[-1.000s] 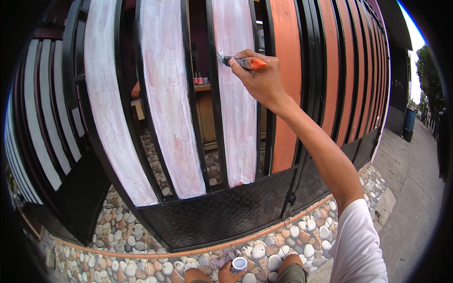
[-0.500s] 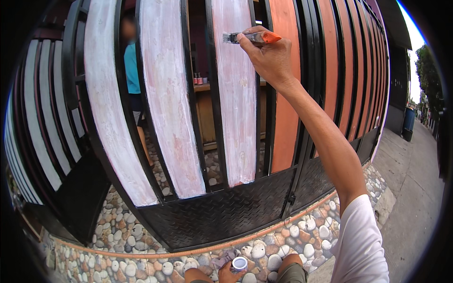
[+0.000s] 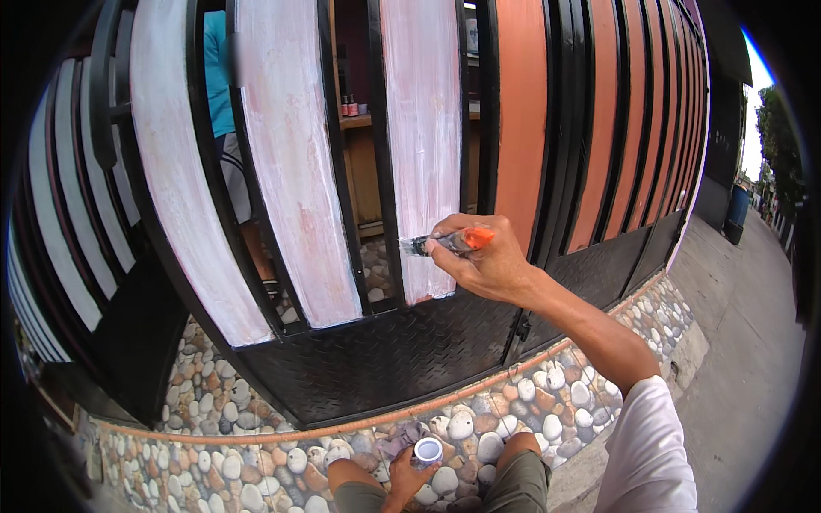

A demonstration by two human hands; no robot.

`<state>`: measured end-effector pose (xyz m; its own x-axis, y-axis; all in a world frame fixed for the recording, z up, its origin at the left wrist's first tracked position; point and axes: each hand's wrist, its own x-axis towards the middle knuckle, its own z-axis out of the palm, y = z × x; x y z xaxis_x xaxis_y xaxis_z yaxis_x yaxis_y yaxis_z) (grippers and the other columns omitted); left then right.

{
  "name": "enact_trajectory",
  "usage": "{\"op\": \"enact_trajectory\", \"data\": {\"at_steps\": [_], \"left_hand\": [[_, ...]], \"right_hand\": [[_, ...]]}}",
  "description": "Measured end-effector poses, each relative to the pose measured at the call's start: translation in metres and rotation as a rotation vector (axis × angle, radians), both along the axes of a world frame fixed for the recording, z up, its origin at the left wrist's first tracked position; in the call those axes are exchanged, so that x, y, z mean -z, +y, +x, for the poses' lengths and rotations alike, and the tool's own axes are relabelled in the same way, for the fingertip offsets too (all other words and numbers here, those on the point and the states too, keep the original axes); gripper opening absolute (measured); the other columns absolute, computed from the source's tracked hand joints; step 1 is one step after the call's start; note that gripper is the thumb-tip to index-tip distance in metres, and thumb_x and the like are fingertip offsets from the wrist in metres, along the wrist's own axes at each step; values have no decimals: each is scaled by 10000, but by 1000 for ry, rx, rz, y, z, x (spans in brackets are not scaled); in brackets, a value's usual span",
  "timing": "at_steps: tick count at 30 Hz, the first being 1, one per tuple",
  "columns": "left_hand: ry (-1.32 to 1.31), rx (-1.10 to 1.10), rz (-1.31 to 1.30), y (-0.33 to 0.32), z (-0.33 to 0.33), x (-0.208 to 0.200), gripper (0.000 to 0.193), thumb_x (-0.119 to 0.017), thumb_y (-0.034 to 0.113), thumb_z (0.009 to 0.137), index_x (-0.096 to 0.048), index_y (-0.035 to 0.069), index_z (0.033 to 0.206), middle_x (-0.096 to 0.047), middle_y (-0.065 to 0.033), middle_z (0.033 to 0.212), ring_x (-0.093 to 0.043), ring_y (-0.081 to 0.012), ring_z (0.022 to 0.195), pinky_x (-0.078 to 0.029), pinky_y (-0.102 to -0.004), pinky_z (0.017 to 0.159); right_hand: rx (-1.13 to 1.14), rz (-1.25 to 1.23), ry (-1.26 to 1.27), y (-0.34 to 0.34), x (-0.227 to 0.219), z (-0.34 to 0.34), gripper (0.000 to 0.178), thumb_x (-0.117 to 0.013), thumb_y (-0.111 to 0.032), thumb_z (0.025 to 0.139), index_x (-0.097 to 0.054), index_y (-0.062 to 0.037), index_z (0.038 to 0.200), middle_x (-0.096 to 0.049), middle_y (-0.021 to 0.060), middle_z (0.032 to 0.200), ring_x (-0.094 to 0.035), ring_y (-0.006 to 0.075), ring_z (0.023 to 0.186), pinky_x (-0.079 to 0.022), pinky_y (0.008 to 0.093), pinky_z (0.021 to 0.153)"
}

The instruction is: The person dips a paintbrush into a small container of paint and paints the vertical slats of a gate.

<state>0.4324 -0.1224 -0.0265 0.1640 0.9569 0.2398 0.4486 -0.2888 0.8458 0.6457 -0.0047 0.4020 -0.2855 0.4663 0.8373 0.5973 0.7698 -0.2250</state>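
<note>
My right hand (image 3: 492,261) grips a paintbrush (image 3: 449,243) with an orange handle end and a dark, paint-smeared ferrule. Its bristles touch the lower part of a gate slat (image 3: 421,111) coated in streaky whitish paint, with orange-brown showing at its bottom edge. Down between my knees, my left hand (image 3: 409,475) is closed round a small open paint cup (image 3: 428,450) of pale paint. A crumpled greyish-purple rag (image 3: 398,439) is by that hand; whether the fingers hold it I cannot tell.
Two more whitish slats (image 3: 295,171) stand to the left, orange slats (image 3: 522,111) to the right, between black bars. Below is a black textured metal panel (image 3: 385,350). Pebble-patterned ground (image 3: 256,445) lies underneath. Behind the gate stands a person in a teal shirt (image 3: 219,81).
My right hand has brought the brush down the slat from near its top to its lower part. The view has shifted slightly, and the person behind the gate appears farther left.
</note>
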Motion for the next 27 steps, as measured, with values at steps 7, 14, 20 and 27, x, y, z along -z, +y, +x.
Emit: {"op": "enact_trajectory", "data": {"at_steps": [7,14,20,27], "left_hand": [[-9,7,-49,-6,-3,-8,570,-921,266,686,-682,16,1139,-725,-154,1031,-713,-295,917,-562,-387,789],[21,-60,-132,-7,-5,11,599,-933,252,671,-671,10,1152,-716,-184,1055,-700,-315,945,-554,-406,831],[73,-115,-124,-4,-1,32,604,-927,211,665,-663,12,1170,-709,-183,1066,-691,-332,981,-545,-423,848],[70,-101,-136,-5,-7,36,593,-906,165,686,-642,13,1196,-702,-185,1088,-702,-327,986,-559,-416,852]], "right_hand": [[144,-721,625,-63,210,43,165,-766,-142,895,-709,10,867,-672,5,718,-598,48,646,-485,239,580],[322,-949,1045,-141,362,54,213,-754,-180,930,-661,8,966,-687,50,751,-642,115,600,-510,255,547],[313,-969,1181,-161,387,53,207,-727,-155,947,-672,43,973,-694,77,796,-656,131,648,-530,260,581],[288,-1015,1173,-153,390,39,224,-724,-197,954,-672,12,1017,-696,75,786,-661,139,650,-532,273,602]]}}
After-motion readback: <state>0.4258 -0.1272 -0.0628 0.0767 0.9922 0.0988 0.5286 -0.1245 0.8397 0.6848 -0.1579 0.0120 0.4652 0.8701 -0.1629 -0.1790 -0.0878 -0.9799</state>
